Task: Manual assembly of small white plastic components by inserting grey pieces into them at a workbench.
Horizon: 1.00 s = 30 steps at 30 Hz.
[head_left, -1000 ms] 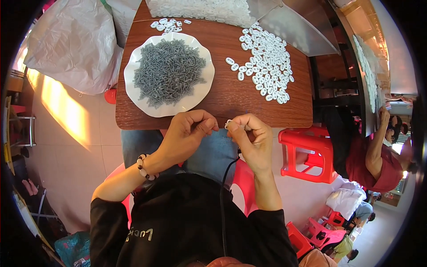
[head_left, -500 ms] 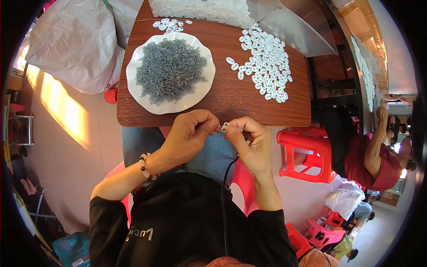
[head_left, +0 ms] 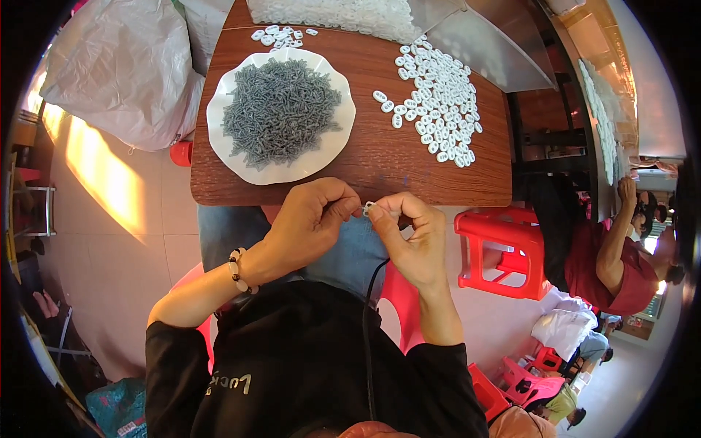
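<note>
Head view looks down at my two hands, close together just below the brown table edge. My left hand and right hand both pinch one small white piece between their fingertips. On the table, a white plate holds little grey pieces, and more white pieces lie beside it.

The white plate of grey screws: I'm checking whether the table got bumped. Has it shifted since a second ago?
No. The white plate sits at the same spot on the wooden table, by its left edge, as before.
</note>
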Available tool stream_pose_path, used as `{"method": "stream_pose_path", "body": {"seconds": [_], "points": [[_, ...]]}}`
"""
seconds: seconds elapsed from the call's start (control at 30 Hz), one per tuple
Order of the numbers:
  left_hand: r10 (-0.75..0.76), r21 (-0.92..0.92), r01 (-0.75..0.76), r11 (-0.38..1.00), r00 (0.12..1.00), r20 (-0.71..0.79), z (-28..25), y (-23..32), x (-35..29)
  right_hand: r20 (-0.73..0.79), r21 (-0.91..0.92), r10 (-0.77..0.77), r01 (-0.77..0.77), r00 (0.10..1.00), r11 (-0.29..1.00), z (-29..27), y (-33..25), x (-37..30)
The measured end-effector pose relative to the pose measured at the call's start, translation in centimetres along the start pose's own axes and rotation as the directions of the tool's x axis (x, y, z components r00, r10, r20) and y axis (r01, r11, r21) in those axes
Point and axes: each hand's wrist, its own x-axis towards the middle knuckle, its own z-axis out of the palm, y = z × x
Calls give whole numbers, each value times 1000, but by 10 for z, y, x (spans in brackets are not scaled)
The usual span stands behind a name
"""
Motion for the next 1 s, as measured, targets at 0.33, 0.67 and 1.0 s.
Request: {"method": "stream_pose_path", "body": {"seconds": [0.33,0.67,1.0], "points": [[29,66,-29,997,1000,-11,-1,-1,1,-5,-31,-15,14,1000,999,2,1,1],[270,322,-248,914,962,-25,-2,1,1,-14,-97,-54,53,998,994,3,-1,1],[271,355,-237,904,961,-48,0,0,-1,-33,-95,-39,35,999,995,9,1,0]]}}
